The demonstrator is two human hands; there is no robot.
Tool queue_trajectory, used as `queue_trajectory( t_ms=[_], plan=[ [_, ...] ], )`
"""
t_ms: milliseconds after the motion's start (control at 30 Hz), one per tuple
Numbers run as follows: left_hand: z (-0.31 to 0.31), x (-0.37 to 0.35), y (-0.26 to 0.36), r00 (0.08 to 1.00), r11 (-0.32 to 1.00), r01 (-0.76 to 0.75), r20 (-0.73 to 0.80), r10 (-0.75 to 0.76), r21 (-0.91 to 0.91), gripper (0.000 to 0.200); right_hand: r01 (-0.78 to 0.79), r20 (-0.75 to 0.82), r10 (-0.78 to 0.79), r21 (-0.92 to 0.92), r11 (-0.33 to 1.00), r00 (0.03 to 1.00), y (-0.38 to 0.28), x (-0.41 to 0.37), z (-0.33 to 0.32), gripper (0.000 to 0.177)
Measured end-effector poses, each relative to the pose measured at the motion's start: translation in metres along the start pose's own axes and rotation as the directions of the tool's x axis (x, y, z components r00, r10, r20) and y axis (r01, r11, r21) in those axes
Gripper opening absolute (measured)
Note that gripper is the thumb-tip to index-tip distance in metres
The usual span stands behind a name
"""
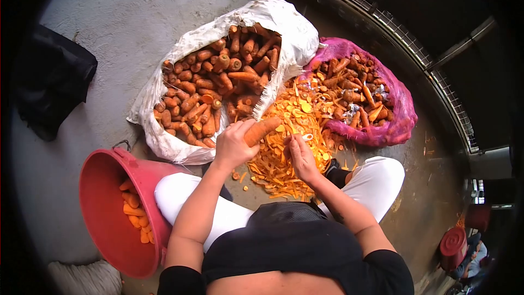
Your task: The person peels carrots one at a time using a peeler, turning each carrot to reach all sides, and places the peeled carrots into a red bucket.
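Note:
A large unpeeled carrot (262, 131) is gripped in my left hand (234, 145), its thick end pointing up and to the right. My right hand (302, 158) is closed on a small tool with a white part (308, 137), close to the carrot but apart from it; most of the tool is hidden by the fingers. Beneath both hands lies a heap of orange peelings and cut carrot ends (284, 169). Beyond my left hand, an open white sack (180, 150) is full of carrots (204, 84). A pink mesh sack (403, 106) with more carrots stands behind my right hand.
A red bucket (101, 213) holding several peeled carrots (134, 210) lies tilted by my left knee. Black cloth (52, 79) hangs at the far left. Pale sacking (87, 278) is at the lower left. A person (474, 259) is near a red container (453, 243) at the lower right.

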State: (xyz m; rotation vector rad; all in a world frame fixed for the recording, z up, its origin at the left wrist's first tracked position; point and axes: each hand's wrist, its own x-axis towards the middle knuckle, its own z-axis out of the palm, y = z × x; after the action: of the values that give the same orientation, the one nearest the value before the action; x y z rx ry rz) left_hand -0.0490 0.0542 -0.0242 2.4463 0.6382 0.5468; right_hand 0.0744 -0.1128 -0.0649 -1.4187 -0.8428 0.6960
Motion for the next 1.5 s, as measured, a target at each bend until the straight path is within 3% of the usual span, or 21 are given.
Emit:
queue_trajectory(
  t_ms=[33,767,967,1067,1100,1200,1233,1267,1333,1367,1500],
  plan=[
    [0.002,0.001,-0.003,1.0,1.0,-0.011,-0.009,0.012,0.011,0.052,-0.172,0.039,0.172,0.008,0.985,0.984,-0.011,-0.003,-0.003,0.03],
    [0.005,0.008,-0.009,0.999,0.993,-0.052,0.016,0.05,0.103,0.052,-0.227,0.03,0.251,-0.333,0.915,0.968,-0.006,0.013,0.001,0.041],
    [0.007,0.01,-0.012,0.998,0.994,-0.057,-0.013,0.058,0.097,0.051,-0.234,0.038,0.257,-0.301,0.924,0.966,0.01,0.017,0.002,0.042],
    [0.011,0.01,-0.003,0.994,0.997,-0.073,-0.085,0.07,-0.03,0.049,-0.285,0.027,0.291,-0.133,0.949,0.956,0.059,0.018,0.002,0.04],
    [0.009,0.011,0.002,0.991,0.992,-0.085,-0.113,0.074,-0.089,0.048,-0.28,0.021,0.302,-0.32,0.905,0.953,0.083,0.013,-0.002,0.042],
    [-0.004,0.023,0.015,0.994,0.994,-0.03,-0.108,0.019,-0.101,0.044,-0.479,-0.042,0.535,-0.51,0.715,0.844,0.147,-0.003,-0.021,0.052],
    [-0.002,0.027,0.01,0.99,0.995,0.004,-0.14,-0.018,-0.104,0.043,-0.519,-0.046,0.577,-0.499,0.694,0.815,0.15,-0.005,-0.03,0.061],
    [-0.004,0.03,0.006,0.989,0.983,0.127,-0.059,-0.136,-0.136,0.042,-0.513,-0.081,0.567,-0.544,0.664,0.82,0.174,-0.007,-0.039,0.062],
    [-0.003,0.033,0.0,0.954,0.92,0.286,-0.006,-0.298,-0.269,0.041,-0.501,-0.072,0.582,-0.601,0.623,0.81,0.164,-0.002,-0.051,0.062],
    [-0.001,0.036,-0.006,0.941,0.859,0.327,0.05,-0.335,-0.395,0.04,-0.465,-0.074,0.575,-0.676,0.572,0.815,0.169,0.001,-0.057,0.051],
    [0.01,0.04,-0.021,0.829,0.437,0.518,0.307,-0.467,-0.735,0.036,-0.31,-0.094,0.451,-0.846,0.433,0.888,0.182,0.026,-0.071,0.033]
  ],
)
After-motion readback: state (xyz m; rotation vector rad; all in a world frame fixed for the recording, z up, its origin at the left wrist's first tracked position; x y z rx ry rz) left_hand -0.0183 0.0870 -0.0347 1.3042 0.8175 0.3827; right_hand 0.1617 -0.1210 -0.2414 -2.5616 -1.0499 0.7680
